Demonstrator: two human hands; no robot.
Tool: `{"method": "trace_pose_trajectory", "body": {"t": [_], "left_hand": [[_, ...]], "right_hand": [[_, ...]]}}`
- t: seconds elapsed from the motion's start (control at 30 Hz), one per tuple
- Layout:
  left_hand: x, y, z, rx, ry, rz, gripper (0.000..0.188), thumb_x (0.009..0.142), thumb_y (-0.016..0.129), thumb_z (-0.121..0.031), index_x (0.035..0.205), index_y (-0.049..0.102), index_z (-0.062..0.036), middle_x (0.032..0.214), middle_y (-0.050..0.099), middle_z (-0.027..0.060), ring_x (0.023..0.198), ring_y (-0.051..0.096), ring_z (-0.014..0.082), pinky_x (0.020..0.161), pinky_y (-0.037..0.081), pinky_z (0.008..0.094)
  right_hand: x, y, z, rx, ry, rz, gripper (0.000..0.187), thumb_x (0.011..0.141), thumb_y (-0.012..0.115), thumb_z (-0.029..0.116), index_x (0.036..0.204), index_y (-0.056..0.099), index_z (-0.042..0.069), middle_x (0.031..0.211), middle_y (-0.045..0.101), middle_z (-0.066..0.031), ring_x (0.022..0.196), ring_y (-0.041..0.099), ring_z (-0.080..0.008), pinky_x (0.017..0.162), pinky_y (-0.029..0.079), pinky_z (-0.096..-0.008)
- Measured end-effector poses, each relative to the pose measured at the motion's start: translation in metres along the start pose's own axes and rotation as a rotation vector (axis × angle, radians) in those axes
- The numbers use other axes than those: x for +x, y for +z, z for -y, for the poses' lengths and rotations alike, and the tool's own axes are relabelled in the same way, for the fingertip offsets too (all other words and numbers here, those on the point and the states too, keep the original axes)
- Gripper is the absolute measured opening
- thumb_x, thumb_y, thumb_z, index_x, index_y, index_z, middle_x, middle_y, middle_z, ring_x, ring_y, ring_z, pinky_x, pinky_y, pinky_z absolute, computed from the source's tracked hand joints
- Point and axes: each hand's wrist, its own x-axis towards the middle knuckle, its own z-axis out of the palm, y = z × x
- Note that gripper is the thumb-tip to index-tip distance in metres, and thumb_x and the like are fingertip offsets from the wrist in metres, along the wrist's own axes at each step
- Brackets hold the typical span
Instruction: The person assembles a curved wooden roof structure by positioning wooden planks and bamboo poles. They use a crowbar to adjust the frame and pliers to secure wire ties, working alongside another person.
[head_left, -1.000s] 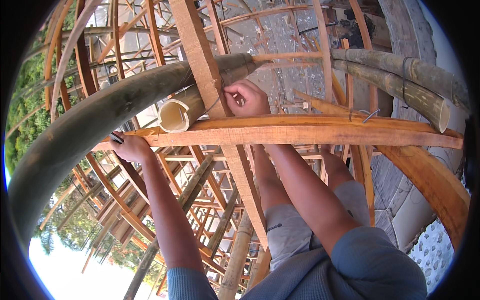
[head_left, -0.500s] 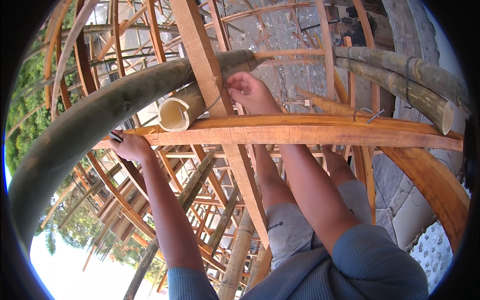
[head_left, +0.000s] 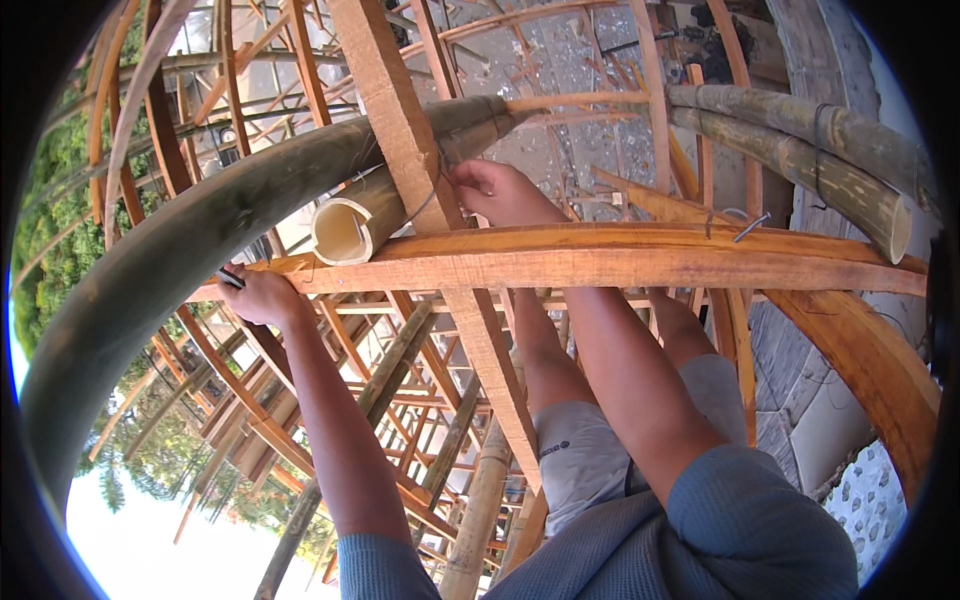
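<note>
My right hand (head_left: 508,193) is closed in a pinch beside the upright wooden post (head_left: 405,120), at a thin dark wire (head_left: 432,192) looped across it. Its fingertips are partly hidden. Just left of the post, the cut end of a bamboo pole (head_left: 342,231) rests on the horizontal wooden beam (head_left: 600,262). My left hand (head_left: 262,296) is closed at the beam's left end, around a dark slim object with a shiny edge (head_left: 231,279); its kind is unclear. Above that hand runs a thick green bamboo pole (head_left: 210,215).
A bent nail (head_left: 752,228) sticks up from the beam's right part. Two tied bamboo poles (head_left: 790,150) lie at the right, near a wall. A lattice of timber and bamboo poles (head_left: 400,360) drops away below my arms, with ground (head_left: 590,170) far beneath.
My right hand has shifted slightly down beside the post, its fingers bunched closer at the wire. My left hand keeps its place and grip. The view has tilted a little.
</note>
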Motion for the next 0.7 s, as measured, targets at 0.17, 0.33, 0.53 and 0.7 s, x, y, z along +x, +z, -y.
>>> {"method": "trace_pose_trajectory", "body": {"t": [0.17, 0.33, 0.53, 0.7], "left_hand": [[0.006, 0.004, 0.01, 0.017, 0.053, -0.026, 0.049, 0.108, 0.05, -0.038, 0.128, 0.063, 0.006, 0.112, 0.069, 0.026, 0.096, 0.066, 0.0409, 0.08, 0.048, 0.0516], [0.005, 0.003, 0.005, 0.002, 0.059, -0.029, 0.051, 0.108, 0.05, -0.038, 0.124, 0.064, 0.0077, 0.11, 0.069, 0.0267, 0.095, 0.065, 0.0407, 0.08, 0.047, 0.0516], [-0.001, 0.002, 0.0, 0.012, 0.027, -0.048, 0.048, 0.108, 0.05, -0.036, 0.128, 0.062, 0.0067, 0.116, 0.068, 0.0285, 0.103, 0.066, 0.0424, 0.084, 0.048, 0.0527], [-0.005, -0.006, -0.02, 0.025, -0.011, 0.063, 0.051, 0.109, 0.047, -0.034, 0.138, 0.054, 0.0084, 0.127, 0.065, 0.0275, 0.113, 0.064, 0.0409, 0.092, 0.049, 0.0506]], "right_hand": [[-0.002, -0.001, -0.005, -0.025, -0.041, -0.026, 0.022, 0.099, 0.062, 0.007, 0.118, 0.062, -0.004, 0.102, 0.069, -0.0059, 0.095, 0.065, -0.0125, 0.087, 0.052, -0.0303], [0.012, -0.004, -0.019, 0.166, -0.003, 0.081, 0.023, 0.1, 0.063, 0.011, 0.12, 0.062, 0.0, 0.108, 0.068, -0.0051, 0.102, 0.064, -0.0127, 0.092, 0.051, -0.0318], [0.005, 0.023, -0.035, 0.989, 0.096, 0.124, 0.026, 0.097, 0.049, 0.007, 0.121, 0.06, 0.005, 0.124, 0.064, -0.0079, 0.107, 0.063, -0.0171, 0.092, 0.051, -0.0314], [0.004, 0.014, -0.084, 1.271, 0.069, 0.391, 0.036, 0.104, 0.048, 0.023, 0.132, 0.056, 0.003, 0.132, 0.062, -0.014, 0.118, 0.062, -0.0238, 0.1, 0.05, -0.0383]]}}
